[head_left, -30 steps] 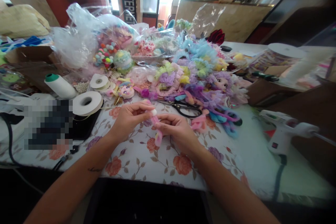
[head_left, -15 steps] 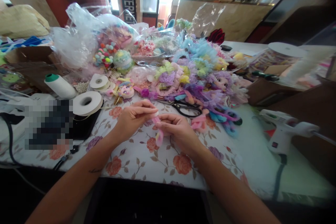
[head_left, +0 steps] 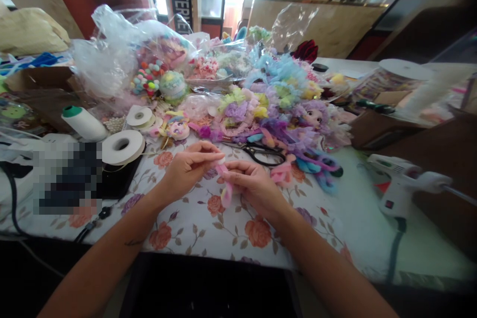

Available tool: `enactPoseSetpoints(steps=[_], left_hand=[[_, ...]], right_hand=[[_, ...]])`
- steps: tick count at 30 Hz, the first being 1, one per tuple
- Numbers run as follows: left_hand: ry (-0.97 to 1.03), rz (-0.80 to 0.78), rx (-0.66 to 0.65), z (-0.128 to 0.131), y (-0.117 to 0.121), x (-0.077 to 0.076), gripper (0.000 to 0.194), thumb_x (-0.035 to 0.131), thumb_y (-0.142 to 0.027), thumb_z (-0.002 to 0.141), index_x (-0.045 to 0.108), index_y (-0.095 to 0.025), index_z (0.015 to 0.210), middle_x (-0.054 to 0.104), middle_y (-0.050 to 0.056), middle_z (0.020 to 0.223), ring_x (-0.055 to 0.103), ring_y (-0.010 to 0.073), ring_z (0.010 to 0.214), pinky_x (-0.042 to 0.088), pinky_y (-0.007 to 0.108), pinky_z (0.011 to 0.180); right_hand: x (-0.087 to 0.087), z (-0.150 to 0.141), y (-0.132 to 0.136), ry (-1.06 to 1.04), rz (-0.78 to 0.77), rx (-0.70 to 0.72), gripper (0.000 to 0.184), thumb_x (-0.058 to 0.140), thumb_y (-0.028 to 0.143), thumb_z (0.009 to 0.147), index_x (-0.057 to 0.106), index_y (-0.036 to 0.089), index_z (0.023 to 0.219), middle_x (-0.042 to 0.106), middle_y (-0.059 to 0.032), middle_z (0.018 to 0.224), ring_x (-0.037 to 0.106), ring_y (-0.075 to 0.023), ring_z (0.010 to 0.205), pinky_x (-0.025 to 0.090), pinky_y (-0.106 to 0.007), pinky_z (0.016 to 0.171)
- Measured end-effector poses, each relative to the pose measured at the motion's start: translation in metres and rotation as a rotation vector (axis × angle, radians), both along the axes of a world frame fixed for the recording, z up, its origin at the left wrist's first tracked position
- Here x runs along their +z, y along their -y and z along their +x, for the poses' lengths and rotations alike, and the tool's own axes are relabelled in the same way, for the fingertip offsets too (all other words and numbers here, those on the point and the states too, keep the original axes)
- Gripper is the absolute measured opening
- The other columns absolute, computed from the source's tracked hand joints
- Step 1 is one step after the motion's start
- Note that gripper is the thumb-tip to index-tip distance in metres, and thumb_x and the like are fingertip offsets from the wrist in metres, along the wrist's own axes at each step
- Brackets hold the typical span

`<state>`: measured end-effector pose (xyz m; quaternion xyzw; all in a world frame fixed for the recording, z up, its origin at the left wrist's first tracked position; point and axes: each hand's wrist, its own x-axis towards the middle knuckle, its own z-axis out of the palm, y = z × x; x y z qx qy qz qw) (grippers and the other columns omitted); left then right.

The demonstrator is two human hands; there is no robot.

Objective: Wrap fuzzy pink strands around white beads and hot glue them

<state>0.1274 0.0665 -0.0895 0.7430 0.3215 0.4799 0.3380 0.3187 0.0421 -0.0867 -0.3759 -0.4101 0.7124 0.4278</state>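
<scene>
Both hands meet above the flowered tablecloth (head_left: 179, 228), around a soft pink strip (head_left: 225, 194) that looks like fabric or ribbon. My left hand (head_left: 192, 166) pinches its upper end between thumb and fingertips, where a small whitish bit shows. Just to the right, my right hand (head_left: 249, 181) grips the strip lower down, with thumb and bent fingers closed on it. The strip's loose end hangs below the fingers and has a yellowish patch. Black-handled scissors (head_left: 264, 155) lie behind my right hand, beside a pink fluffy piece (head_left: 283, 171).
A white ribbon spool (head_left: 123, 147) and a thread cone (head_left: 82, 123) stand at left. Behind the hands is a heap of pastel trims with a doll head (head_left: 313, 114) and plastic bags (head_left: 108, 54). A glue gun (head_left: 398, 184) and cardboard box (head_left: 387, 126) are at right.
Both hands keep hold of the pink strip in nearly the same place. The left fingertips have shifted very slightly, and the whole view has moved a little.
</scene>
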Motion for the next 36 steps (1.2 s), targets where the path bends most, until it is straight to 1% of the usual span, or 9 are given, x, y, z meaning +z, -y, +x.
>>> enactPoseSetpoints(steps=[7,11,16,19,24,29,33,36], left_hand=[[-0.06,0.097,0.044,0.0015,0.0011,-0.0016,0.023,0.063,-0.02,0.091,0.076,-0.026,0.109,0.07,0.007,0.106,0.066,0.0183,0.099,0.055,0.029,0.081],[-0.11,0.132,0.066,0.0013,0.0016,-0.0022,0.024,0.061,-0.021,0.092,0.075,-0.026,0.11,0.07,0.007,0.107,0.066,0.0188,0.1,0.055,0.03,0.082],[-0.123,0.185,0.073,0.002,0.0011,-0.004,0.025,0.059,-0.021,0.092,0.075,-0.026,0.11,0.069,0.008,0.107,0.065,0.0197,0.102,0.055,0.032,0.085],[-0.137,0.205,0.071,0.0022,0.0007,-0.0054,0.025,0.058,-0.02,0.093,0.074,-0.027,0.111,0.069,0.008,0.108,0.065,0.0199,0.102,0.054,0.034,0.085],[-0.164,0.269,0.053,0.0023,0.0003,-0.0071,0.028,0.056,-0.018,0.094,0.073,-0.027,0.114,0.067,0.008,0.108,0.064,0.0189,0.101,0.054,0.033,0.085],[-0.165,0.308,0.049,0.0039,0.001,-0.0066,0.027,0.055,-0.017,0.094,0.073,-0.025,0.113,0.068,0.009,0.105,0.065,0.019,0.097,0.054,0.033,0.083],[-0.165,0.337,0.044,0.0055,0.0019,-0.0063,0.028,0.054,-0.015,0.094,0.073,-0.025,0.112,0.068,0.01,0.103,0.065,0.0192,0.097,0.055,0.033,0.082],[-0.165,0.367,0.04,0.0064,0.003,-0.0053,0.029,0.054,-0.013,0.093,0.073,-0.024,0.111,0.068,0.009,0.102,0.066,0.0184,0.095,0.055,0.032,0.081]], right_hand=[[-0.001,-0.0016,0.0001,0.052,0.044,-0.023,0.02,0.084,0.032,0.071,0.078,0.02,0.086,0.07,0.0005,0.07,0.056,-0.0085,0.056,0.043,-0.023,0.056],[-0.0013,-0.0015,0.0003,0.056,0.038,-0.019,0.019,0.083,0.033,0.071,0.078,0.02,0.085,0.068,0.0007,0.068,0.055,-0.0083,0.055,0.043,-0.021,0.053],[-0.0018,-0.0018,0.0002,0.058,0.032,-0.031,0.02,0.084,0.032,0.07,0.078,0.019,0.083,0.067,0.001,0.068,0.053,-0.0078,0.055,0.041,-0.021,0.052],[-0.0014,-0.0022,0.0005,0.056,0.029,-0.037,0.02,0.085,0.032,0.068,0.078,0.019,0.083,0.066,0.0021,0.066,0.054,-0.007,0.054,0.041,-0.02,0.053],[0.001,-0.0017,0.0015,0.061,-0.001,-0.013,0.02,0.083,0.034,0.07,0.076,0.018,0.08,0.066,0.0012,0.062,0.057,-0.009,0.053,0.043,-0.022,0.054],[-0.0004,-0.0011,0.001,0.051,-0.025,-0.003,0.021,0.082,0.035,0.071,0.074,0.017,0.079,0.064,0.0016,0.058,0.056,-0.0098,0.05,0.043,-0.022,0.051],[-0.0037,-0.0006,-0.0007,0.045,-0.039,-0.016,0.02,0.083,0.033,0.07,0.074,0.016,0.075,0.062,0.0023,0.061,0.053,-0.0083,0.05,0.043,-0.021,0.049],[-0.0044,0.0,-0.0014,0.033,-0.053,-0.016,0.021,0.084,0.033,0.068,0.074,0.016,0.075,0.064,0.0017,0.063,0.053,-0.0081,0.05,0.044,-0.021,0.048]])
